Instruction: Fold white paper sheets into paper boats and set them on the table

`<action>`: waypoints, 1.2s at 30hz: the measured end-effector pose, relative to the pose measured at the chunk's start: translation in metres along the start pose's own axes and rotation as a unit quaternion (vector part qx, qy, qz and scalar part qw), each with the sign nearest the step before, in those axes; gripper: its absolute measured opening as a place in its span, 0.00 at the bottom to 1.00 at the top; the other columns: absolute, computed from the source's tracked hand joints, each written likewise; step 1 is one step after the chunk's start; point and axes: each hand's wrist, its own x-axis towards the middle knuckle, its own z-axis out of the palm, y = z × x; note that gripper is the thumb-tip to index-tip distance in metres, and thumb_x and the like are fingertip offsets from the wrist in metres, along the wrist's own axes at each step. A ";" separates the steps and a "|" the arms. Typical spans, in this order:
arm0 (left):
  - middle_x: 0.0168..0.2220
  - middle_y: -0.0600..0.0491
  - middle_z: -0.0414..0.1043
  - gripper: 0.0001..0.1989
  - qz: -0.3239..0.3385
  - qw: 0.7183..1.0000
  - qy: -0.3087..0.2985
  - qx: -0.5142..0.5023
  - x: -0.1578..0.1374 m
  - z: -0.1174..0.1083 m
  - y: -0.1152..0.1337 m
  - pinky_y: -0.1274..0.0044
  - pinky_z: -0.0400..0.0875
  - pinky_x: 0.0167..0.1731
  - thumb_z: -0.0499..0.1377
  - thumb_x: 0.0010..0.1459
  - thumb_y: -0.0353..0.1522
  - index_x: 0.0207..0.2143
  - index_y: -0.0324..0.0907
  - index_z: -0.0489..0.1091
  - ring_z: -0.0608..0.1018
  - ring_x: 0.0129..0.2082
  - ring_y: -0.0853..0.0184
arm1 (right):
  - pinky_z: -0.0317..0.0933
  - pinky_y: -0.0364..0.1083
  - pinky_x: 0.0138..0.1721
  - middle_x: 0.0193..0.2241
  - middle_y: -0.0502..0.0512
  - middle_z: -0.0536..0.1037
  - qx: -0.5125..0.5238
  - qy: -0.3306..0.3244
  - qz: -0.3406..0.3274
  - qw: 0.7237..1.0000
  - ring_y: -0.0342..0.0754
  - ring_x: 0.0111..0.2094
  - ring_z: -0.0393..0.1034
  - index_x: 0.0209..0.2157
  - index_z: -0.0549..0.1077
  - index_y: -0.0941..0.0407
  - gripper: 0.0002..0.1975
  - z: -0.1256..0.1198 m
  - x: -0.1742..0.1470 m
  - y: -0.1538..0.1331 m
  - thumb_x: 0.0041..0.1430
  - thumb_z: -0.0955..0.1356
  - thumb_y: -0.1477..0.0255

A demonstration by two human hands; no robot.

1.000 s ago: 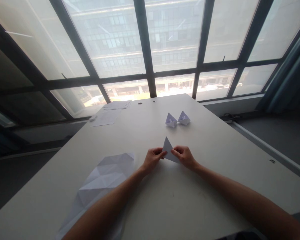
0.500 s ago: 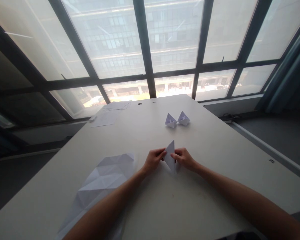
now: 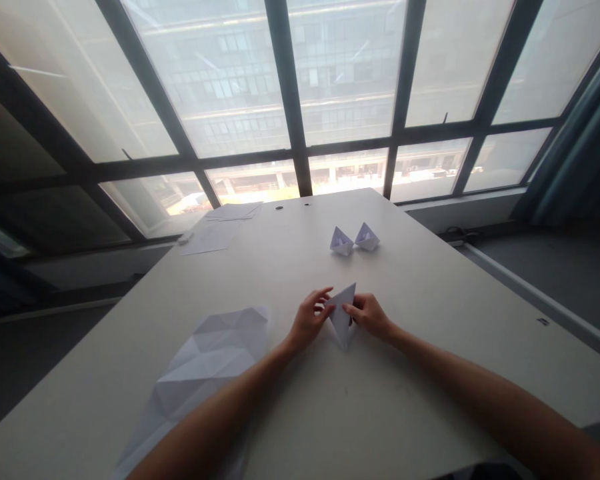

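Observation:
A small piece of white folded paper [image 3: 342, 315] is held up over the table, pointed at its top and bottom. My right hand [image 3: 370, 316] grips its right side, thumb on the near face and the other fingers behind. At the left corner is my left hand [image 3: 310, 319], its thumb against the paper and its upper fingers loosened and a little apart. Beyond my hands stand two folded paper boats [image 3: 341, 242], [image 3: 367, 237] side by side. A large creased sheet of paper [image 3: 205, 353] lies to the left, partly under my left forearm.
The white table [image 3: 420, 400] reaches toward a wall of windows [image 3: 347, 73]. Several flat sheets of paper [image 3: 210, 237] lie at its far left, with a small dark round piece [image 3: 279, 208] near the far edge. A blue curtain [image 3: 570, 147] hangs at the right.
The folded paper has tilted, its top point shifting slightly right. My left hand's upper fingers have loosened and lifted, while my right hand has stayed almost in place on the paper.

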 end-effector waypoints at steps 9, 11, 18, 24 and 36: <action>0.39 0.49 0.71 0.08 0.129 0.979 -0.028 0.153 -0.010 0.008 0.012 0.68 0.66 0.45 0.63 0.56 0.31 0.40 0.46 0.73 0.71 0.43 0.59 | 0.56 0.40 0.20 0.17 0.49 0.71 -0.022 0.021 -0.010 0.999 0.42 0.19 0.64 0.24 0.72 0.60 0.14 0.001 0.001 -0.002 0.56 0.68 0.65; 0.40 0.49 0.71 0.10 0.116 0.985 -0.030 0.128 -0.010 0.009 0.010 0.69 0.68 0.43 0.65 0.54 0.32 0.40 0.46 0.73 0.71 0.42 0.60 | 0.56 0.40 0.21 0.18 0.49 0.71 -0.017 0.010 -0.013 1.000 0.42 0.20 0.64 0.25 0.72 0.59 0.13 0.001 0.000 -0.003 0.57 0.68 0.64; 0.39 0.51 0.69 0.11 0.091 0.993 -0.032 0.064 -0.007 0.010 0.005 0.72 0.72 0.38 0.67 0.51 0.34 0.37 0.43 0.71 0.72 0.39 0.64 | 0.56 0.41 0.24 0.21 0.49 0.70 -0.021 -0.030 -0.030 0.999 0.43 0.24 0.63 0.28 0.71 0.59 0.14 0.001 0.001 -0.003 0.58 0.67 0.62; 0.34 0.54 0.67 0.11 0.076 0.995 -0.018 0.066 -0.007 0.009 0.008 0.74 0.72 0.37 0.67 0.51 0.34 0.31 0.42 0.67 0.71 0.35 0.67 | 0.55 0.41 0.27 0.22 0.48 0.68 -0.062 -0.054 -0.041 0.996 0.43 0.25 0.59 0.27 0.70 0.58 0.20 0.003 -0.001 -0.006 0.63 0.62 0.57; 0.36 0.52 0.66 0.10 0.079 0.996 -0.044 0.009 -0.008 0.010 0.011 0.72 0.74 0.41 0.65 0.52 0.32 0.31 0.42 0.65 0.72 0.38 0.66 | 0.63 0.43 0.30 0.31 0.53 0.76 -0.002 -0.076 -0.038 0.996 0.46 0.29 0.68 0.59 0.63 0.59 0.28 0.001 0.000 -0.003 0.63 0.64 0.57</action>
